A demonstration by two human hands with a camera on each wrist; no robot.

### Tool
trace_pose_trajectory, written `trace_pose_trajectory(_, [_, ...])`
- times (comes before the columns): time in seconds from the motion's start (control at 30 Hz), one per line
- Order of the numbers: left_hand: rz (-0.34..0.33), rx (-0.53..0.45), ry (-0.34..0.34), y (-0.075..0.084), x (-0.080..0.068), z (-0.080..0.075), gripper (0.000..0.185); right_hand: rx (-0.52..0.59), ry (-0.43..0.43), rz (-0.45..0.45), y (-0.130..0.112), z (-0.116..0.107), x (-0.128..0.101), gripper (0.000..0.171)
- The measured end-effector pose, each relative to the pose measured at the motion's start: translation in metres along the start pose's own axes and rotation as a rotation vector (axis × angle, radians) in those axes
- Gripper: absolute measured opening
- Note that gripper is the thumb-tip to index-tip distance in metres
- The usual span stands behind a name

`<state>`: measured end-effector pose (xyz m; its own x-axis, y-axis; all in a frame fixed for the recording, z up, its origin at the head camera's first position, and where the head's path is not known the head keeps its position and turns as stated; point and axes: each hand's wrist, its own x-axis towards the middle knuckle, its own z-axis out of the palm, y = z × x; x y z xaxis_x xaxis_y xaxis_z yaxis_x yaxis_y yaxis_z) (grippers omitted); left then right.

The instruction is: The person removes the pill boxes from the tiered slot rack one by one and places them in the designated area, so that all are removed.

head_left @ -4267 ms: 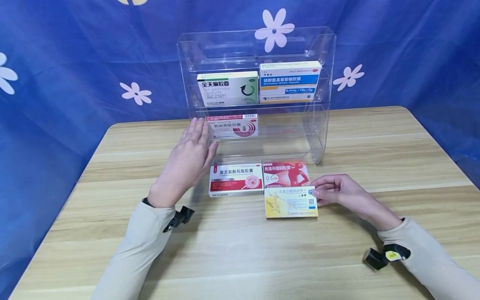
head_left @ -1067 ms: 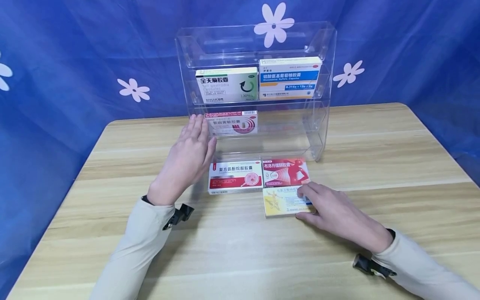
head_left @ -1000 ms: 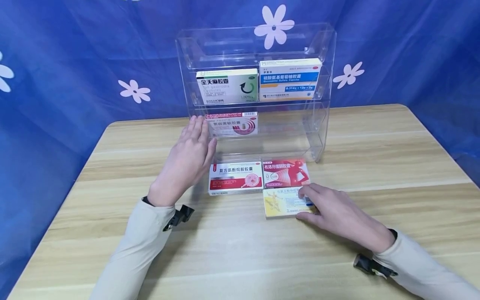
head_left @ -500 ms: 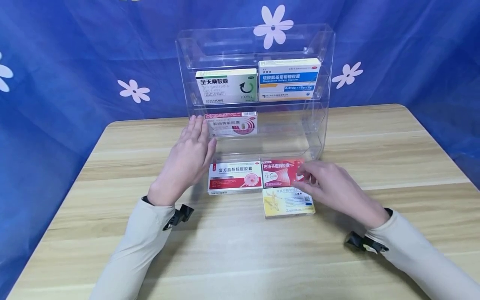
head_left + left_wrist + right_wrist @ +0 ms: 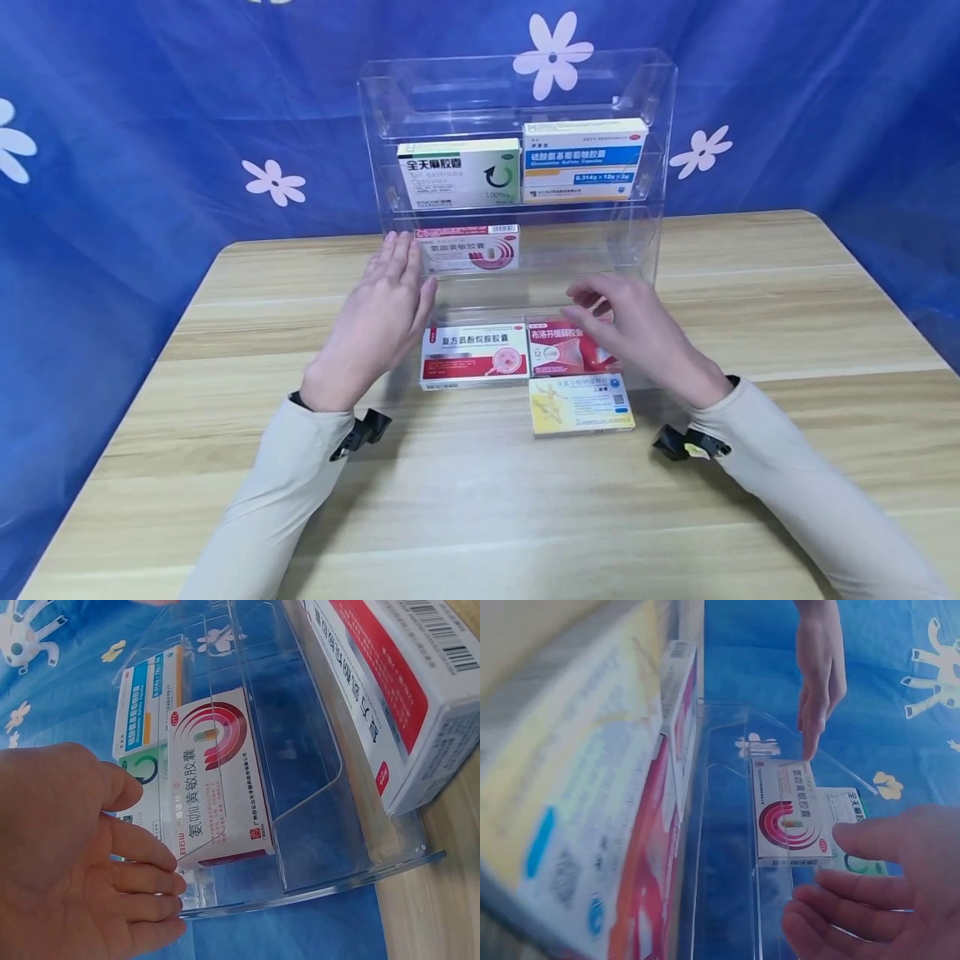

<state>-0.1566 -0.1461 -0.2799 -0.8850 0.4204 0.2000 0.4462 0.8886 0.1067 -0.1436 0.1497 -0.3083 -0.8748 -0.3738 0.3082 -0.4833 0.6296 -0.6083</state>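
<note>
My left hand (image 5: 367,321) lies with straight fingers against the left side of the clear acrylic rack (image 5: 645,250), fingertips beside a pink-and-white medicine box (image 5: 480,252) on its middle tier. Nothing is between those fingers in the left wrist view. My right hand (image 5: 633,325) is over a red medicine box (image 5: 551,354), its fingers bent loosely and holding nothing. Part of the red box is hidden under this hand. In front of it lies a yellow-and-white medicine box (image 5: 581,406). A white-and-red medicine box (image 5: 474,354) sits to the left of the red one.
A green-and-white box (image 5: 461,175) and a blue-and-white box (image 5: 583,162) stand side by side on the upper tier. The rack stands on a wooden table (image 5: 480,508), before a blue curtain (image 5: 150,125) with white flowers.
My right hand has let go of the yellow-and-white box, which now lies in front of the red box, and has moved up and left over the red box. My left hand stays in place.
</note>
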Motion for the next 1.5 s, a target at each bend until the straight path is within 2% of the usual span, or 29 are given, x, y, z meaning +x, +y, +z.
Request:
trace_pose_trajectory(0.2, [-0.006, 0.005, -0.001, 0.002, 0.001, 0.0, 0.058, 0.052, 0.063, 0.011, -0.002, 0.002, 0.016, 0.027])
trace_pose_trajectory(0.5, [0.003, -0.003, 0.007, 0.002, 0.003, 0.0, 0.058, 0.091, 0.146, -0.042, -0.008, 0.004, 0.034, 0.024])
trace_pose_trajectory(0.73, [-0.007, -0.002, 0.001, 0.0, 0.001, 0.0, 0.057, 0.101, 0.186, 0.014, -0.01, 0.01, 0.053, 0.029])
trace_pose_trajectory(1.03, [-0.011, -0.006, 0.003, -0.001, 0.0, 0.0, 0.06, 0.115, 0.198, 0.052, -0.012, 0.017, 0.072, 0.031])
trace_pose_trajectory(1.5, [-0.005, -0.001, -0.001, 0.0, 0.0, 0.0, 0.061, 0.165, 0.18, 0.12, -0.007, 0.032, 0.087, 0.03])
